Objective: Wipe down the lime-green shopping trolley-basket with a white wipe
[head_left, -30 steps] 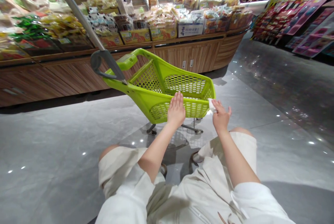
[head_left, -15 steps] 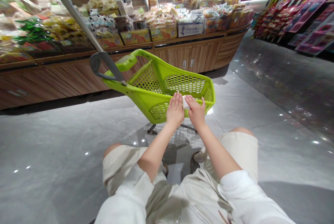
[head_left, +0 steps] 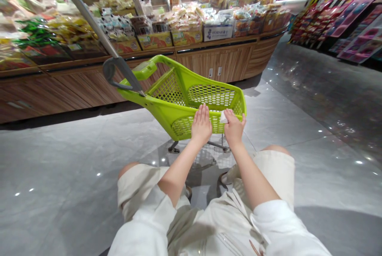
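In front of me stands a lime-green plastic shopping cart (head_left: 161, 109) with meshed sides. My left hand (head_left: 201, 125) lies flat against the near side, its fingers straight and reaching up to the rim. Farther right on that same rim, my right hand (head_left: 234, 128) presses a white wipe (head_left: 223, 117) to the plastic, fingers bent over the edge. Part of the wipe is hidden under the fingers. A grey handle piece (head_left: 127, 76) with a long metal pole rises from the cart's left end.
Beyond the cart runs a wood-fronted display counter (head_left: 203, 63) heaped with packaged snacks. More hanging goods (head_left: 319, 21) fill a rack at the upper right. Glossy grey floor (head_left: 74, 156) spreads around the cart. My knees (head_left: 276, 168) flank its near side.
My right hand has slid to the right along the rim with the white wipe, away from my left hand. The left hand and the cart have stayed nearly still.
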### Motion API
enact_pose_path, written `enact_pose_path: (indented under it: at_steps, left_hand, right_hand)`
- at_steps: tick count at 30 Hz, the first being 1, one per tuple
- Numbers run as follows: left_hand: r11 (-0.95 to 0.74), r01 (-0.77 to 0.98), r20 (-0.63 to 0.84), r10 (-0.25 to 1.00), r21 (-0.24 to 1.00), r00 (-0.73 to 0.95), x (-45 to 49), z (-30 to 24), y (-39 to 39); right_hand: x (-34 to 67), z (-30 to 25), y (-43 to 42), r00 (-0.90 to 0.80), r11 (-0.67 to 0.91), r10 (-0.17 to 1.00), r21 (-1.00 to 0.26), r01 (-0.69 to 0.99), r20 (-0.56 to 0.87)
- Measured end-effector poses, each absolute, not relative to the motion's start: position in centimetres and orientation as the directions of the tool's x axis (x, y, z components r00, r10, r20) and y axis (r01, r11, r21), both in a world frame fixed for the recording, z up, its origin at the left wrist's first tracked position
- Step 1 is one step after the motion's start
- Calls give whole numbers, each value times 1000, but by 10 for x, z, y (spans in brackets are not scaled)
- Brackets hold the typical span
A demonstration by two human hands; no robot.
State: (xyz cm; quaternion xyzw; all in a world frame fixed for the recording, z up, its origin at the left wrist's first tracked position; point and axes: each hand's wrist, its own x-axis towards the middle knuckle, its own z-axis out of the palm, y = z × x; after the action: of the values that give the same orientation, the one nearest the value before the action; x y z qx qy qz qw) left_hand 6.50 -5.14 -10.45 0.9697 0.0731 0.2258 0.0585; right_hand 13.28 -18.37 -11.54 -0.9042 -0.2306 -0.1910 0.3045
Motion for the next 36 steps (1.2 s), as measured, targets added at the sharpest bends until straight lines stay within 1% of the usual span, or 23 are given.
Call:
enact_pose_path:
  at_steps: [2,3,5,7,10,14,16,18,20,25,29,32,34,36]
  left_hand:
    - [-985,106,433,156,137,888,65,-105,-50]
    - [-986,99,432,147,131,890,64,-105,-49]
    - [-989,87,428,130,118,895,63,-106,-47]
    - [-990,80,429,122,115,895,62,-105,-46]
    - [-989,78,439,127,128,889,61,-104,-46]
    - [-986,92,428,142,136,892,61,-102,-49]
    - [-985,90,421,144,144,896,61,-102,-50]
    - [-984,86,422,146,157,895,62,-102,-51]
    - [-982,87,431,153,168,889,63,-102,-51]
    - [-981,83,431,152,174,890,63,-103,-50]
    - [-985,68,447,133,158,885,61,-104,-48]
    - [-986,65,456,130,155,880,60,-104,-47]
    - [-984,62,458,133,167,879,60,-104,-47]
    - [-982,59,457,136,179,879,60,-103,-47]
  right_hand:
    - [123,-104,-157,768,-653,428,-424,627,476]
    - [120,-101,-149,742,-626,474,-411,663,474]
    - [118,-97,-147,705,-590,524,-393,705,478]
    - [123,-101,-161,685,-578,532,-377,723,497]
    - [139,-115,-204,700,-612,490,-367,700,519]
    - [160,-134,-258,795,-721,313,-415,555,519]
    - [163,-137,-263,821,-744,240,-446,498,518]
    - [159,-134,-250,831,-745,207,-467,476,516]
    - [150,-125,-221,827,-726,230,-475,497,513]
    - [123,-99,-148,738,-613,454,-427,665,498]
    - [124,-99,-151,695,-579,519,-395,714,497]
    - [137,-111,-187,687,-594,509,-366,717,518]
    - [147,-121,-217,719,-639,448,-373,673,531]
    - [155,-130,-242,765,-692,353,-400,601,538]
